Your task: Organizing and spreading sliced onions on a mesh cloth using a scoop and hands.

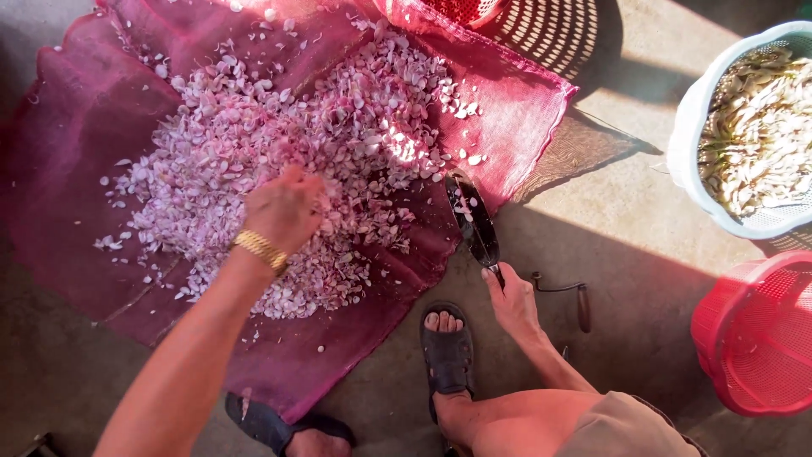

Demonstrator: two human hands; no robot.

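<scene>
A heap of pink and white peels (279,127) lies spread on a magenta mesh cloth (76,127) on the concrete floor. My left hand (283,207), with a gold bracelet (260,248) on the wrist, is down in the near side of the heap with its fingers curled into the peels. My right hand (512,300) pinches the near end of a dark curved blade (474,220), which lies at the cloth's right edge with a few peels stuck to it. My sandalled foot (448,351) is just left of that hand.
A white basket (689,127) of pale peeled pieces stands at the right edge, with a red basket (753,338) below it. Another red basket (461,8) sits at the top. A wooden-handled metal hook (584,306) lies beside my right hand. My other sandal (271,423) is on the cloth's near edge.
</scene>
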